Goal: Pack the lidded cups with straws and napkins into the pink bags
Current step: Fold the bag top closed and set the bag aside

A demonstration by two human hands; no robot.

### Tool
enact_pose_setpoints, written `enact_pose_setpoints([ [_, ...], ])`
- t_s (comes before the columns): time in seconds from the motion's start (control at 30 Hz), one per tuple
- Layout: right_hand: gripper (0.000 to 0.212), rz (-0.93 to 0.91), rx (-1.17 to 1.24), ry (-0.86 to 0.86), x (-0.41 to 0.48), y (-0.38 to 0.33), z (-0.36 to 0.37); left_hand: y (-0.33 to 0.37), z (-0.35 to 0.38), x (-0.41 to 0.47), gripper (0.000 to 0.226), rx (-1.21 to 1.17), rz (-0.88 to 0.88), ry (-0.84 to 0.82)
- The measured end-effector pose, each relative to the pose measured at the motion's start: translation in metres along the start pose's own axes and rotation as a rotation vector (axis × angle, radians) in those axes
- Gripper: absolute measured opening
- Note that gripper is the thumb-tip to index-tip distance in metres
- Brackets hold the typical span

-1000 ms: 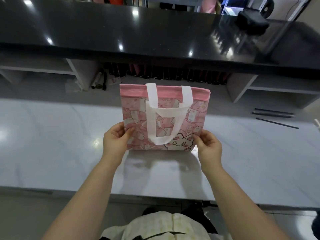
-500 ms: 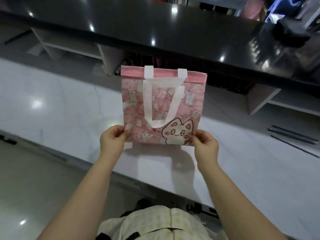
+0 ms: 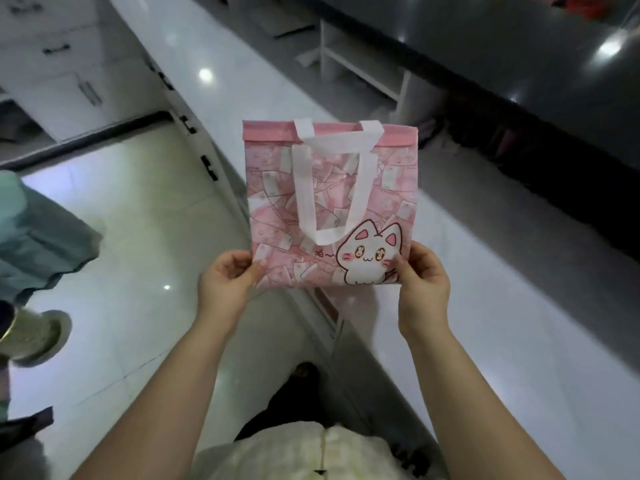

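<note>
1. Bag [image 3: 332,202], pink and flat with a white cat print, is held upright in the air before the white counter [image 3: 485,306], handles [image 3: 334,181] folded down its front.
2. Left hand [image 3: 227,282] pinches its lower left corner, thumb in front.
3. Right hand [image 3: 420,278] pinches its lower right corner the same way.
4. Another person's shoe [image 3: 33,336] stands on the floor [image 3: 138,237] at the left.

Lighting: dim, overhead; glare spots on table [image 3: 205,75] and floor [image 3: 166,287]. Wide-angle edge bending; slight softness throughout.
</note>
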State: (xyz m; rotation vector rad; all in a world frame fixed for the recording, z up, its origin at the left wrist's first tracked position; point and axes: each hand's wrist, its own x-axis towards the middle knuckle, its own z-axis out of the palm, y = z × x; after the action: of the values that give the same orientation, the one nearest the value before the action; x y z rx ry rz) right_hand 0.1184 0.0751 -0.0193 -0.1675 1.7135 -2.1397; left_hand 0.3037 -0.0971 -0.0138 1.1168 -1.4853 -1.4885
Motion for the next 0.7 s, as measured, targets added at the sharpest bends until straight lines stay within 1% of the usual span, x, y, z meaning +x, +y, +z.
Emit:
enact_pose_setpoints([
  [0.17,0.028,0.043,-0.013,-0.216,-0.016,0.017,0.065,-0.01,-0.067,0.0,0.017,-0.011,-0.037,0.212],
  [0.27,0.026,0.091,0.009,-0.311,-0.023,0.027,0.111,-0.016,-0.102,0.014,0.02,-0.013,-0.037,0.316],
  [0.37,0.027,0.098,-0.002,-0.398,-0.023,0.036,0.171,-0.017,-0.143,0.043,0.013,-0.039,-0.047,0.407],
  [0.43,0.029,0.078,-0.012,-0.439,-0.019,0.04,0.22,-0.012,-0.176,0.071,0.01,-0.058,-0.039,0.437],
  [0.6,0.03,0.01,0.024,-0.526,-0.015,0.046,0.355,0.016,-0.268,0.152,0.019,-0.106,0.021,0.48],
  [0.7,0.029,0.002,0.066,-0.522,-0.015,0.053,0.428,0.029,-0.314,0.2,0.02,-0.117,0.042,0.508],
])
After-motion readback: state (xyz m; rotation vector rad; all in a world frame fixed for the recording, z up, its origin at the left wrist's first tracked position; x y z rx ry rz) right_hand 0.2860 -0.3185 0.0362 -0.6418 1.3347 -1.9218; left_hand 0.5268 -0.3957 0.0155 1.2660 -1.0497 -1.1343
